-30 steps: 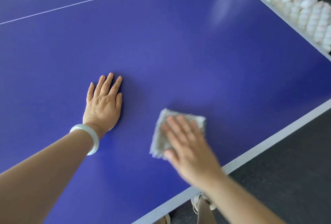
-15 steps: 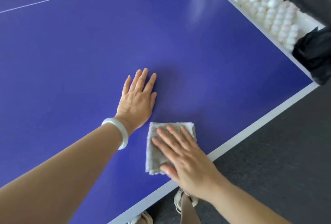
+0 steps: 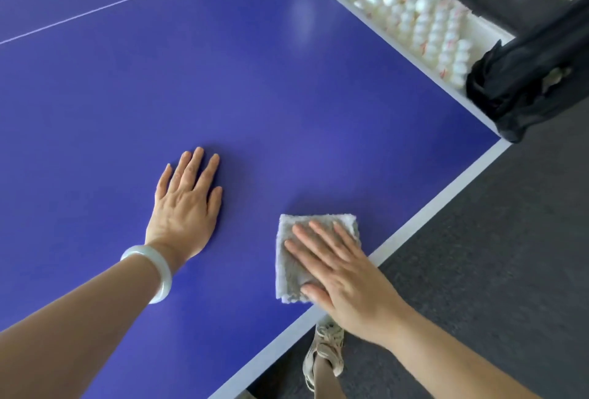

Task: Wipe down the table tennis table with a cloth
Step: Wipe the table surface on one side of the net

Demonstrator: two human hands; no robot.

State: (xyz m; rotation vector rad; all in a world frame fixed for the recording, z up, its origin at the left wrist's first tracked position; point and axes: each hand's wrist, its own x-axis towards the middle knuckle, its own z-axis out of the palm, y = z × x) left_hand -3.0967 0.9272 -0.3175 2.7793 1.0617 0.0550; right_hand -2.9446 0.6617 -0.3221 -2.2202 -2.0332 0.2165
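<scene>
Your right hand [image 3: 347,280] presses flat, fingers straight, on the grey cloth [image 3: 291,258], just inside the white edge line [image 3: 430,213] of the blue worktop [image 3: 287,96]. A moment ago the cloth sat beside your left hand [image 3: 185,207], which lies flat and open on the surface. Now it's apart, so this stroke sweeps rightward along the edge.
</scene>
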